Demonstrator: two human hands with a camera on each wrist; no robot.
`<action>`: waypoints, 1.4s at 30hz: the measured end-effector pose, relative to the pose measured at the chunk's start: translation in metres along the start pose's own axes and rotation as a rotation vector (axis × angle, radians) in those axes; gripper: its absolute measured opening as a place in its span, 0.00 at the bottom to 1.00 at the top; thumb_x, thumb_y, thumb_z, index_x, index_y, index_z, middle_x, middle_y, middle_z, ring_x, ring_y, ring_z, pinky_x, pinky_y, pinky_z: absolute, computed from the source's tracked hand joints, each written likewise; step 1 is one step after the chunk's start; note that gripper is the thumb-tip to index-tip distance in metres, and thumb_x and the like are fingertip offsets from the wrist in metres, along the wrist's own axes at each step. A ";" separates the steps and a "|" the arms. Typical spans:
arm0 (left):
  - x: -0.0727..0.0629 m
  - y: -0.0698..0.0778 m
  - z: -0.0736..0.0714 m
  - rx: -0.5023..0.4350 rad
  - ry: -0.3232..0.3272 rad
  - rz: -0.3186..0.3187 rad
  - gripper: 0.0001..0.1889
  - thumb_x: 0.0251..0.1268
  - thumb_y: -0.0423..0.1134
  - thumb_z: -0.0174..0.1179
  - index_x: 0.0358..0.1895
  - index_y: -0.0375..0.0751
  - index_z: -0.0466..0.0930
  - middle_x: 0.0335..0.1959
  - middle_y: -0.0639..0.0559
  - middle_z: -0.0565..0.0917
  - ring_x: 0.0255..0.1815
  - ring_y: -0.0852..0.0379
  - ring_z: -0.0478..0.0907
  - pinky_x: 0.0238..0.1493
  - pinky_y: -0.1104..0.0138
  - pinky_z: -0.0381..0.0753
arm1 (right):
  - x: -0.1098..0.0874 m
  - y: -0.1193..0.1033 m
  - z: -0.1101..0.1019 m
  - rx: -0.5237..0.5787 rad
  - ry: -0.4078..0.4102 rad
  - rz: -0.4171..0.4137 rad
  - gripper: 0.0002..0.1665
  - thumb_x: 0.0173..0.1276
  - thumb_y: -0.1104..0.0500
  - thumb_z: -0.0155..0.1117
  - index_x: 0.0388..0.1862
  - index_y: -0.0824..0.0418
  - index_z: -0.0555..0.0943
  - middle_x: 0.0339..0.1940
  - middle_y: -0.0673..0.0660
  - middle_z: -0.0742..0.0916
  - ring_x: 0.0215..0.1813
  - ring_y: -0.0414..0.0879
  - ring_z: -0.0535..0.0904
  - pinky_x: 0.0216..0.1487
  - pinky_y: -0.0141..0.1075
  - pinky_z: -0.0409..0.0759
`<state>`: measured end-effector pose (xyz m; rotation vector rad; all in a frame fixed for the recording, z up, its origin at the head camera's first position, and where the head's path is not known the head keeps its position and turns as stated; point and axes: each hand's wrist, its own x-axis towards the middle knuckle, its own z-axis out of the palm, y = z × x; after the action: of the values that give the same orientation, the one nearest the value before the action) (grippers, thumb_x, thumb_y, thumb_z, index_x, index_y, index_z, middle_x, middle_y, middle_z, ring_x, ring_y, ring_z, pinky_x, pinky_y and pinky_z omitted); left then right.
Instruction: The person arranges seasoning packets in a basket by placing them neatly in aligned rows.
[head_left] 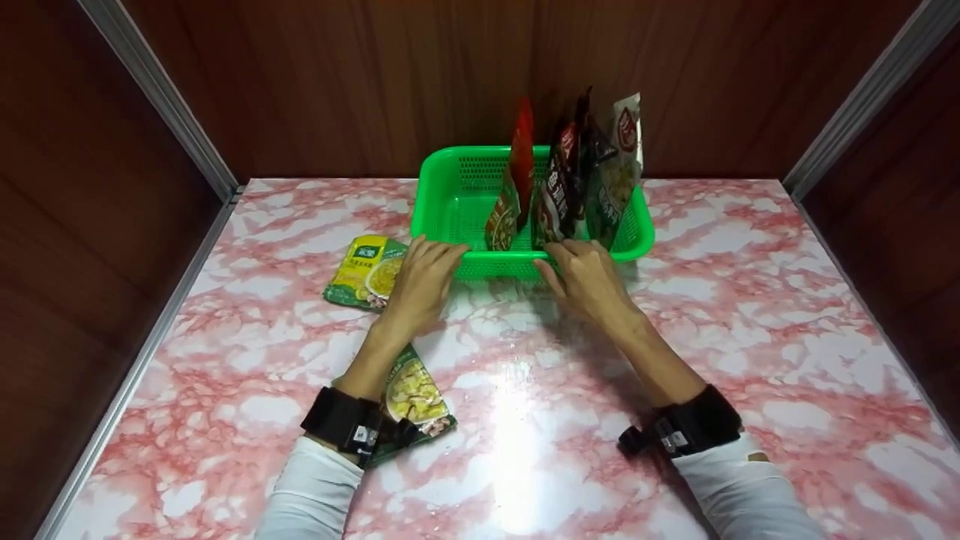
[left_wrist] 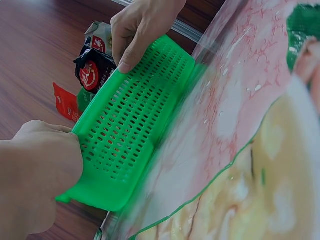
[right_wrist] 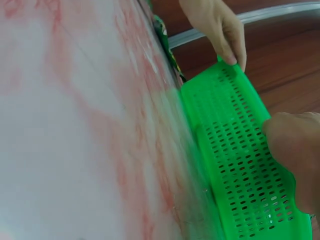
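While the left hand (head_left: pixel 424 277) and right hand (head_left: pixel 589 277) grip the near rim of the green perforated plastic basket (head_left: pixel 423 196) at the rear of the pink-marbled worktop (head_left: pixel 757 315), spaced apart likely for balance, glossy plastic pouches (head_left: pixel 555 199) stand upright inside; 2 green-trimmed printed pouches (head_left: pixel 356 270) lie outside.

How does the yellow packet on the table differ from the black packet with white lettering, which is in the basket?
The yellow packet lies flat on the table, while the black packet stands roughly upright in the green basket. The yellow packet is mainly yellow and green; the black packet is mostly dark, with a red emblem. Both carry printed lettering.
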<state>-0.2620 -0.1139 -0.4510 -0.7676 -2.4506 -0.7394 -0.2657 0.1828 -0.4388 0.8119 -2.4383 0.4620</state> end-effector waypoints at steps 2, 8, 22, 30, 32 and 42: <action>0.001 -0.002 -0.004 -0.041 -0.021 -0.006 0.17 0.87 0.32 0.59 0.69 0.32 0.86 0.65 0.33 0.91 0.69 0.33 0.86 0.88 0.33 0.66 | 0.000 0.000 0.000 0.001 -0.010 0.011 0.22 0.90 0.51 0.63 0.57 0.70 0.89 0.48 0.70 0.94 0.48 0.68 0.92 0.55 0.63 0.88; 0.004 -0.014 -0.031 -0.220 -0.048 -0.182 0.23 0.91 0.41 0.57 0.79 0.37 0.79 0.79 0.35 0.82 0.83 0.34 0.76 0.89 0.42 0.70 | 0.000 0.000 0.001 -0.010 -0.006 0.019 0.22 0.90 0.51 0.63 0.56 0.70 0.89 0.48 0.70 0.94 0.48 0.68 0.92 0.53 0.62 0.88; -0.024 -0.071 -0.073 0.037 -0.113 -0.622 0.38 0.85 0.55 0.64 0.85 0.32 0.70 0.82 0.26 0.74 0.80 0.23 0.72 0.82 0.34 0.72 | 0.000 0.001 0.002 -0.007 0.024 0.001 0.22 0.89 0.52 0.64 0.56 0.71 0.90 0.49 0.71 0.94 0.51 0.68 0.92 0.55 0.63 0.87; -0.032 -0.070 -0.070 0.074 -0.257 -0.820 0.56 0.71 0.66 0.71 0.89 0.31 0.61 0.78 0.21 0.71 0.76 0.21 0.69 0.80 0.34 0.71 | 0.000 0.000 0.001 -0.011 0.009 0.007 0.22 0.89 0.51 0.64 0.57 0.70 0.90 0.50 0.70 0.94 0.51 0.68 0.93 0.55 0.62 0.88; -0.032 -0.070 -0.070 0.061 -0.250 -0.850 0.58 0.68 0.64 0.75 0.89 0.30 0.60 0.77 0.20 0.70 0.74 0.20 0.68 0.79 0.34 0.71 | 0.000 -0.001 0.001 -0.011 0.004 0.009 0.22 0.90 0.51 0.64 0.58 0.70 0.90 0.50 0.70 0.94 0.51 0.67 0.93 0.55 0.63 0.88; -0.035 -0.077 -0.075 -0.066 -0.223 -0.925 0.66 0.62 0.56 0.85 0.90 0.25 0.52 0.80 0.19 0.71 0.83 0.21 0.68 0.86 0.36 0.71 | -0.001 -0.001 0.002 -0.033 0.027 -0.008 0.20 0.88 0.52 0.65 0.56 0.69 0.90 0.49 0.70 0.94 0.50 0.66 0.93 0.54 0.62 0.88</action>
<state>-0.2639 -0.2264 -0.4420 0.3575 -2.9656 -1.0835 -0.2651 0.1821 -0.4411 0.7966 -2.4107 0.4255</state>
